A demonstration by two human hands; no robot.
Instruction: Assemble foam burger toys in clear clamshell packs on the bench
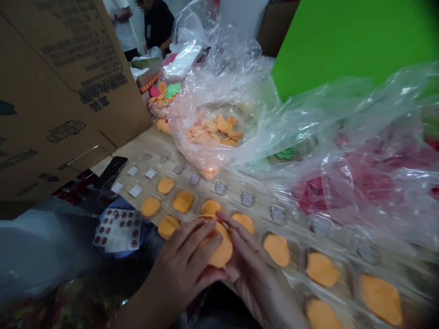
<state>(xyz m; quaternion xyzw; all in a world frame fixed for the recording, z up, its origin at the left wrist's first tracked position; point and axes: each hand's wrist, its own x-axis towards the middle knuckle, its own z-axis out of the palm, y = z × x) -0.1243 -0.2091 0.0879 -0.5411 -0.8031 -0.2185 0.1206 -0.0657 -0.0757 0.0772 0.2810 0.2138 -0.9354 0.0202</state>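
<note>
My left hand (190,253) curls its fingers over a thin, roundish orange piece (221,249), perhaps with others stacked beneath it. From the other side, my right hand (252,265) cups the same piece, its palm and thumb pressed close to it. Under and around both hands lie clear plastic trays (298,267) with shallow compartments. Many compartments hold one similar orange piece (276,250). A row behind contains small grey scalloped shapes (247,198), and white squares (136,190) sit at the far left end.
A clear bag of orange pieces (219,130) stands behind the trays. Plastic film over red pieces (318,192) spreads right, below a green panel (346,41). A cardboard box (68,82) rises left, near a sticker sheet (118,228) on a blue stool. Two people stand at the back.
</note>
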